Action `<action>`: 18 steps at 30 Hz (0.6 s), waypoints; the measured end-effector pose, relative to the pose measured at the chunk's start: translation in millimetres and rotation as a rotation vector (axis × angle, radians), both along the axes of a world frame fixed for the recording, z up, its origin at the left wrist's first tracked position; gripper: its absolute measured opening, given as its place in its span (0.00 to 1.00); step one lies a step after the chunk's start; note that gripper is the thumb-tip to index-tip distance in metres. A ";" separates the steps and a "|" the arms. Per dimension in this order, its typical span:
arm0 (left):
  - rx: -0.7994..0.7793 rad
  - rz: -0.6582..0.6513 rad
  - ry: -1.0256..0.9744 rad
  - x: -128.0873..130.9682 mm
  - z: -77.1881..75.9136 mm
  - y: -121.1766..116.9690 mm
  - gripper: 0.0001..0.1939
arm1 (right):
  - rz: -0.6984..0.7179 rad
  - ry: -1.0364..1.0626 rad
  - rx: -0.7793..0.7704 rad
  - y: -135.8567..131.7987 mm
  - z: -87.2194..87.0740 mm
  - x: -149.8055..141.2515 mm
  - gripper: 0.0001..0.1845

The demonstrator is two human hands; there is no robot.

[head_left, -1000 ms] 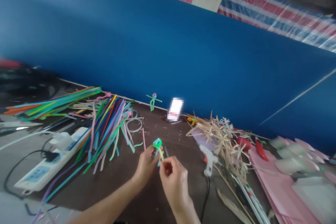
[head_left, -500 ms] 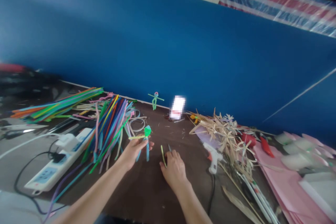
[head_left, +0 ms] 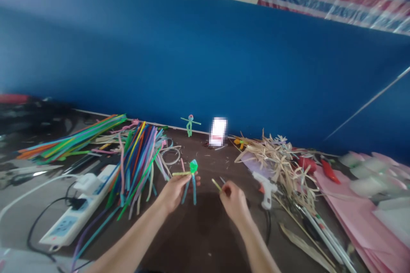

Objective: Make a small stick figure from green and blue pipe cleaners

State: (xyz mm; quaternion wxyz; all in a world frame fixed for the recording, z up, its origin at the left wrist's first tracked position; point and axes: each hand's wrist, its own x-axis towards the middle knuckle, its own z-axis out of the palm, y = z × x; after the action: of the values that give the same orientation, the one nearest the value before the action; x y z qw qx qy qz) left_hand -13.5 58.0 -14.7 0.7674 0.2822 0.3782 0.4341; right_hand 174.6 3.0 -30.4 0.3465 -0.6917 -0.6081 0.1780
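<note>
My left hand (head_left: 175,190) pinches a small pipe-cleaner figure (head_left: 193,166) with a bright green head, one pale yellow arm sticking out to the left and two blue legs hanging down. To its right, my right hand (head_left: 235,197) is closed on a short yellow pipe-cleaner piece (head_left: 216,184), whose end points up and left. A thin grey metal tip (head_left: 222,180) shows beside that piece; the rest of the tool is hidden by the hand. Farther back, a finished-looking green pipe-cleaner figure (head_left: 189,126) with outstretched arms leans near the blue wall.
Bundles of coloured pipe cleaners (head_left: 141,149) and a white power strip (head_left: 78,209) lie on the left. At right are a white glue gun (head_left: 265,190), dried straw-like flowers (head_left: 272,158) and pink sheets (head_left: 349,217). A blurred-out lit screen (head_left: 218,131) stands at the back.
My right hand has lifted slightly and turned, its fingers now pinched round the yellow piece. Both hands appear farther right in view, partly because the camera has shifted. The left hand keeps its figure.
</note>
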 end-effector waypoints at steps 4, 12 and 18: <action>-0.023 0.009 -0.022 6.7 -4.9 -2.0 0.06 | 0.111 0.445 0.003 -0.6 0.9 -26.7 0.04; 0.014 0.002 -0.053 19.2 -0.6 -10.4 0.06 | 0.065 0.576 0.073 7.5 4.1 -42.3 0.08; -0.008 -0.007 -0.016 19.5 3.3 -13.2 0.08 | 0.024 0.633 0.065 8.6 1.8 -43.5 0.09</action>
State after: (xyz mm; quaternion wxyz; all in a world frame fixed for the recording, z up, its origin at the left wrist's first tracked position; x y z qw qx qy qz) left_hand 6.0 44.8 -11.4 0.7731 0.2768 0.3726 0.4323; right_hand 131.1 11.6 -28.6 0.5384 -0.5834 -0.4835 0.3688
